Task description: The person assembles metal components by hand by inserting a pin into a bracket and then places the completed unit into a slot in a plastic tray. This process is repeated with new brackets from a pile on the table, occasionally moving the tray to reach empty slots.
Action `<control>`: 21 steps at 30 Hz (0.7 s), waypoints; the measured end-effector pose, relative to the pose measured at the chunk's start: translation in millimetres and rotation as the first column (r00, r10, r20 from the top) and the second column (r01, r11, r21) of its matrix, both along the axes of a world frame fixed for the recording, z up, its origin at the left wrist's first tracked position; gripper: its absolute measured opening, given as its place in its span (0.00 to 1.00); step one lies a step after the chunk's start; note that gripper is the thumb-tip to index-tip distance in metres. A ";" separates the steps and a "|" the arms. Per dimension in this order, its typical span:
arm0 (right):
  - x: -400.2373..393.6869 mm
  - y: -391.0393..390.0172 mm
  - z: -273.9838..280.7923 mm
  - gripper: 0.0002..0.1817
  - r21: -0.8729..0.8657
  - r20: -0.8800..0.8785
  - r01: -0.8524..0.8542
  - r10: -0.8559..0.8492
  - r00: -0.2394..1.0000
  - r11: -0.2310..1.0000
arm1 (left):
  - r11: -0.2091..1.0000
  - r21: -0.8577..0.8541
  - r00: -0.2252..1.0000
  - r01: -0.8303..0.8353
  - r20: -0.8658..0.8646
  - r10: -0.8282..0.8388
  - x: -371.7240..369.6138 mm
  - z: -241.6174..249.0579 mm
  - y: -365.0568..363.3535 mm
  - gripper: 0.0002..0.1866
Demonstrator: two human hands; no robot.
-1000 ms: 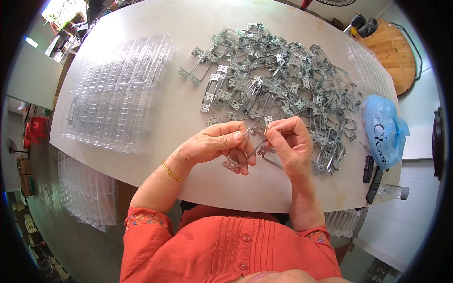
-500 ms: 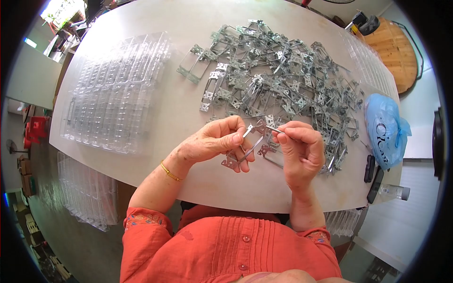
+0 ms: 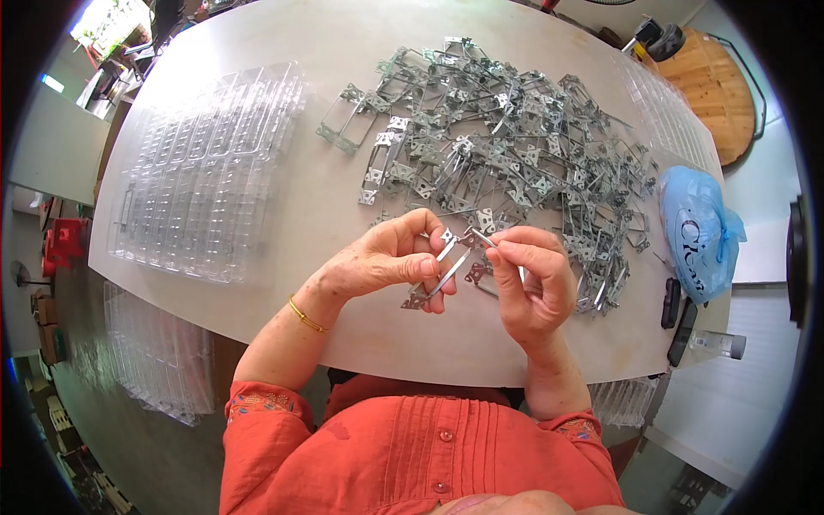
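Observation:
My left hand [image 3: 396,257] is closed round a metal bracket frame [image 3: 444,279], with two long bars and flat, hole-punched end plates. Between the thumb and fingers of my right hand [image 3: 536,275] is a thin metal rod [image 3: 482,236]. Its far tip meets the upper end plate of the bracket; whether it is inside a hole there is too small to tell. Another bracket [image 3: 481,275] shows partly behind my right fingers. Just beyond both hands lies a large tangled heap of similar metal brackets [image 3: 515,146].
Stacked clear plastic trays [image 3: 202,180] lie on the left of the white table [image 3: 343,34], and more trays [image 3: 665,107] at the far right. A blue plastic bag [image 3: 699,236], a black object [image 3: 671,305] and a clear bottle [image 3: 717,344] are along the right edge.
My right hand has shifted slightly left with the rod, nearer the bracket. The bracket in my left hand has turned a little, and the left hand stays almost in place.

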State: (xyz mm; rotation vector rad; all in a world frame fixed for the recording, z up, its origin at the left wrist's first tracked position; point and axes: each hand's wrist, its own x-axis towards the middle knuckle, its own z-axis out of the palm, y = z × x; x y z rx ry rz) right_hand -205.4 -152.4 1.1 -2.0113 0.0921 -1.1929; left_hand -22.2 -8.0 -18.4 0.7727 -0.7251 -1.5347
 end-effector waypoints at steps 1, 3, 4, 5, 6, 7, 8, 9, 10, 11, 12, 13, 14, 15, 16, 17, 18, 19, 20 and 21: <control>-0.2 0.1 -0.3 0.14 -0.010 0.001 0.004 -0.004 1.000 1.000 | 1.000 0.007 1.000 -0.009 0.009 0.009 0.1 1.2 0.4 0.28; -0.3 0.5 -0.5 0.14 -0.021 0.003 0.004 -0.004 1.000 1.000 | 1.000 0.012 1.000 -0.016 0.018 0.015 -0.3 3.1 0.3 0.29; -0.2 0.7 -0.5 0.14 -0.029 0.005 0.003 -0.003 1.000 1.000 | 1.000 0.018 1.000 -0.018 0.016 0.017 -0.6 3.8 0.3 0.30; 0.0 0.6 -0.2 0.14 -0.029 0.004 0.003 -0.003 1.000 1.000 | 0.999 0.025 1.000 -0.020 0.013 0.020 -0.5 4.2 0.4 0.30; 0.2 0.6 0.1 0.14 -0.027 0.004 -0.001 0.001 1.000 1.000 | 0.999 0.024 1.000 -0.021 0.014 0.021 -0.3 3.9 0.6 0.30; 0.3 0.8 0.3 0.14 -0.025 0.005 -0.004 0.004 1.000 1.000 | 1.000 0.022 1.000 -0.020 0.017 0.020 0.0 3.0 0.5 0.31; 0.3 0.9 0.1 0.14 -0.026 0.005 -0.004 0.004 1.000 1.000 | 1.000 0.019 1.000 -0.019 0.020 0.019 0.0 2.5 0.4 0.31; 0.1 1.1 -0.2 0.14 -0.031 0.005 -0.002 0.002 1.000 1.000 | 1.000 0.018 1.000 -0.018 0.021 0.018 -0.1 3.1 0.5 0.31; -0.2 1.3 -0.2 0.14 -0.037 0.005 0.000 0.001 1.000 0.999 | 1.000 0.020 1.000 -0.020 0.023 0.019 0.0 3.9 0.7 0.30; -0.4 1.5 0.3 0.14 -0.038 0.005 0.000 0.000 1.000 0.999 | 0.999 0.023 0.999 -0.022 0.025 0.022 0.1 4.4 1.0 0.30; -0.4 1.9 1.1 0.14 -0.041 0.006 0.000 0.001 1.000 0.999 | 0.999 0.023 0.999 -0.023 0.026 0.022 0.1 4.4 0.9 0.30; -0.3 2.2 1.6 0.14 -0.044 0.007 -0.001 0.002 1.000 0.999 | 1.000 0.017 1.000 -0.022 0.022 0.022 -0.1 4.2 0.7 0.29; -0.1 2.3 1.8 0.14 -0.044 0.007 -0.002 0.002 1.000 0.999 | 1.000 0.012 1.000 -0.022 0.019 0.022 -0.3 4.1 0.7 0.29; -0.1 2.3 1.8 0.14 -0.046 0.008 -0.002 0.003 1.000 0.999 | 1.000 0.012 1.000 -0.022 0.019 0.022 -0.1 4.1 0.8 0.29; -0.1 2.2 2.0 0.14 -0.049 0.009 -0.002 0.003 1.000 0.999 | 1.000 0.008 0.999 -0.021 0.024 0.020 0.4 4.1 0.9 0.29; -0.2 2.4 2.1 0.14 -0.050 0.009 -0.002 0.003 1.000 0.999 | 1.000 0.004 0.999 -0.019 0.030 0.019 0.7 4.2 0.9 0.29; -0.5 2.8 2.1 0.14 -0.043 0.005 -0.001 0.002 1.000 0.999 | 1.000 0.004 0.999 -0.019 0.031 0.019 0.8 4.3 0.9 0.29; -0.6 3.1 2.1 0.14 -0.037 0.001 0.000 0.000 1.000 0.999 | 1.000 0.005 0.999 -0.022 0.029 0.021 0.8 4.4 1.1 0.29; -0.3 3.0 2.6 0.14 -0.037 0.001 0.000 0.000 1.000 0.999 | 1.000 0.005 0.999 -0.024 0.026 0.024 0.8 4.4 1.2 0.29; 0.2 2.7 3.5 0.14 -0.054 0.001 0.001 -0.001 1.000 0.999 | 1.000 0.005 0.999 -0.024 0.027 0.024 0.8 4.0 1.2 0.29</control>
